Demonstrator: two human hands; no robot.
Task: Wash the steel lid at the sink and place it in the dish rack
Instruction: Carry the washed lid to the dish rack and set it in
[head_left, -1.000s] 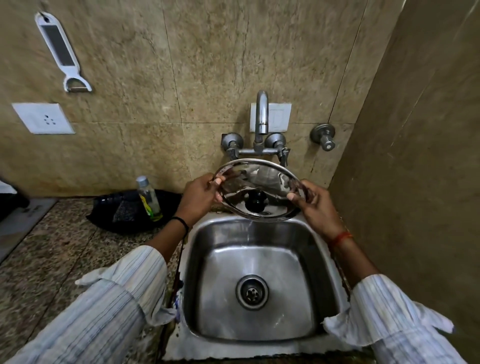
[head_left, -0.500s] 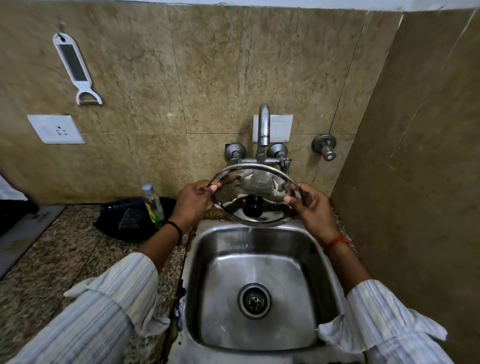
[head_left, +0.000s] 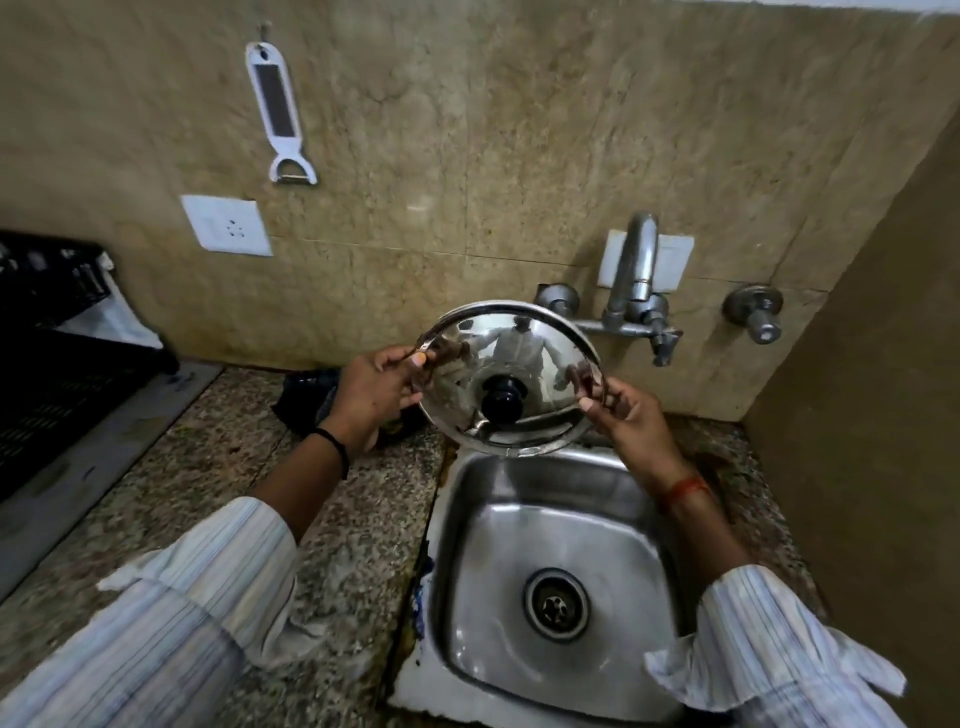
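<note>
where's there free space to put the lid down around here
The sink basin is bare except for its drain. The granite counter between the left sleeve and the sink rim is also free. It is crowded further back: a black bag sits against the wall behind the left hand, and the black rack fills the far left.

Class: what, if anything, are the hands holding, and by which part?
Both hands hold the steel lid by its rim: left hand and right hand on opposite edges.

Open sink basin (head_left: 561, 525) below; tap (head_left: 635, 270) close behind, wall (head_left: 857, 467) hard on the right.
</note>
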